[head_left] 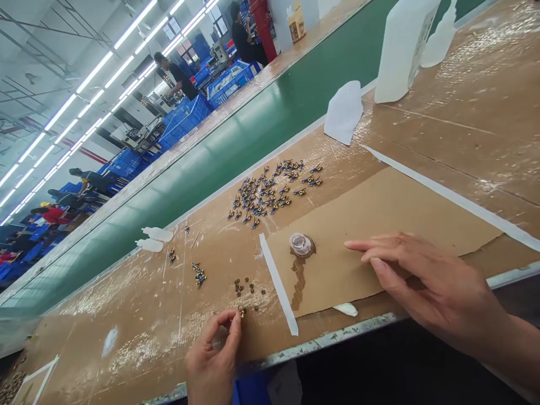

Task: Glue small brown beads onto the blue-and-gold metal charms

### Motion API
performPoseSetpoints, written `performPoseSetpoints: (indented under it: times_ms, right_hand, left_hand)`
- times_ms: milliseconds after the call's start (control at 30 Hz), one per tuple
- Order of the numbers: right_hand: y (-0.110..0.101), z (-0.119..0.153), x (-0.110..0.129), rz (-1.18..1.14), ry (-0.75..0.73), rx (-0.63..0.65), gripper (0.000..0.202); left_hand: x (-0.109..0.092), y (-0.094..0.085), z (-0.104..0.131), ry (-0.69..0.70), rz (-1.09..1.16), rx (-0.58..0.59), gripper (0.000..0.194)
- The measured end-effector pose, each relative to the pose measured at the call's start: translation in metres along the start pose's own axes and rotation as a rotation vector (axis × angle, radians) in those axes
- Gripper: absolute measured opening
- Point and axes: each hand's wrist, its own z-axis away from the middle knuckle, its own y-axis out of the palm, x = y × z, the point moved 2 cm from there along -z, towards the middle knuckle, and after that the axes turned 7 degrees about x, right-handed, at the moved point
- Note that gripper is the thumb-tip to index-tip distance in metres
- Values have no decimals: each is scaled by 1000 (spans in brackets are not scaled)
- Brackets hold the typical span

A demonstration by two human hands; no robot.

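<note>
1. The place is a workshop with long ceiling lights (95,73); farther back, several people are working near blue crates (185,121).
2. A green belt (253,121) runs diagonally behind the brown work table (139,315), whose covering is shiny in many spots.
3. The left hand (216,354) is near the table's front edge. Its thumb and index finger are pinching a small gold-coloured piece (242,311) at their tips.
4. Just beyond this piece, some small dark rings (237,287) lie scattered on the table.
5. The right hand (439,281) is held over the cardboard sheet (371,202), with its fingers loosely stretched and the thumb below them. If it touches the sheet, I cannot tell.
6. Between the two hands, a round pale disc (301,244) rests on the cardboard, near a white tape strip (278,284); a dark wet stain (298,284) extends from it.
7. Many blue-and-gold parts (266,192) are gathered behind the disc, and a smaller group (199,275) lies to the left.
8. Two small white bottles (157,234) lie near the belt; a large translucent bottle (399,53) stands at the right, beside white paper (343,112).
</note>
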Motion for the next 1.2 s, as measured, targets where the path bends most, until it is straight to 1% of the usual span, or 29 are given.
performPoseSetpoints:
  times_ms: [133, 233, 367, 500, 600, 700, 767, 900, 933, 1000, 1033, 1100, 1200]
  right_hand:
    - [0, 1, 0, -12, 9, 7, 18]
    - [0, 2, 0, -24, 17, 8, 20]
    - [1, 2, 0, -18, 10, 3, 20]
    - [2, 0, -1, -15, 20, 14, 22]
    - [1, 0, 0, -21, 23, 13, 20]
    - [1, -2, 1, -31, 14, 8, 18]
    - [1, -2, 2, -26, 7, 4, 19]
    - [0, -2, 0, -29, 8, 3, 19]
    - [-1, -1, -1, -37, 6, -2, 19]
    - [-3, -1, 0, -58, -6, -16, 21]
    - [-3, -1, 2, -75, -18, -22, 23]
    - [-1, -1, 12, -138, -42, -9, 27]
    - [11, -3, 38, -346, -84, 112, 27]
  left_hand:
    - [-3, 0, 0, -10, -48, -6, 31]
    - [-3, 0, 0, -10, -60, -32, 33]
    - [-2, 2, -1, 19, -82, -39, 32]
    - [-2, 1, -3, 84, -116, 0, 26]
    - [-3, 0, -5, 169, -186, 50, 22]
    - [-4, -1, -8, 260, -234, 49, 21]
    - [-5, -2, -10, 295, -251, 37, 20]
    - [-2, -5, -14, 361, -321, 106, 18]
    - [0, -6, -13, 367, -318, 96, 18]
    - [5, -6, -9, 373, -255, 13, 20]
    - [7, -5, -6, 393, -191, -46, 20]
    - [11, 1, 4, 478, -37, -141, 19]
    - [9, 15, 19, 601, 136, -234, 13]
